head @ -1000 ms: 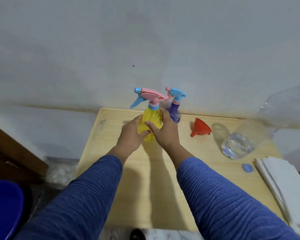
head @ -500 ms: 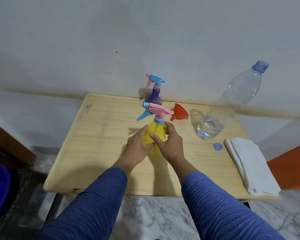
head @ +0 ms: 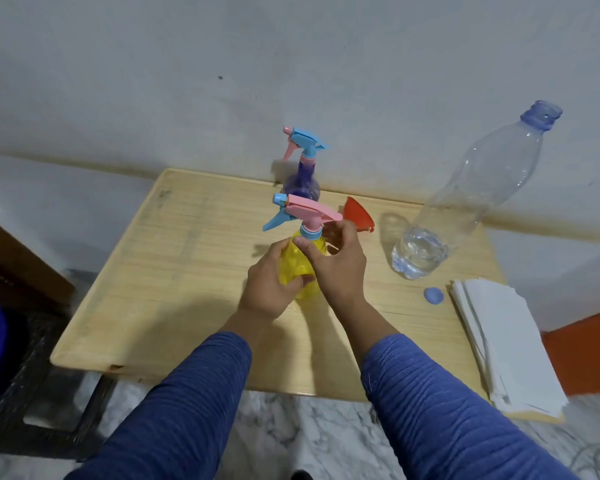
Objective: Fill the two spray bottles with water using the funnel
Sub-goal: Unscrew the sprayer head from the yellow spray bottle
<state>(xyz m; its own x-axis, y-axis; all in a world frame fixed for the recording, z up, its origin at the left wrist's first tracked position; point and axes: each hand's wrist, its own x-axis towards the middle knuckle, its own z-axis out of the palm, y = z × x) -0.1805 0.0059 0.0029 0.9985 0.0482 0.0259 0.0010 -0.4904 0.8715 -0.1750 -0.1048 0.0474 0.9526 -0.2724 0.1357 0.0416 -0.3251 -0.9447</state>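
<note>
the right hand (head: 340, 268) has its fingers (head: 303, 245) curled at the collar of the yellow spray bottle (head: 300, 268), while the left hand (head: 269, 289) grips its body, upright on the desk (head: 174, 271). judging by this, the head is being unscrewed; next comes lifting it off and fetching the red funnel (head: 359, 214) lying behind, beside the water bottle (head: 465, 199).

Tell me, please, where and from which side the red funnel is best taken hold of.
Probably by the wide cone rim of the red funnel, coming from above and from the right. It lies tipped on the table, beside the yellow spray bottle that both hands hold. The rim faces up and is free; the narrow spout looks harder to pinch.
</note>
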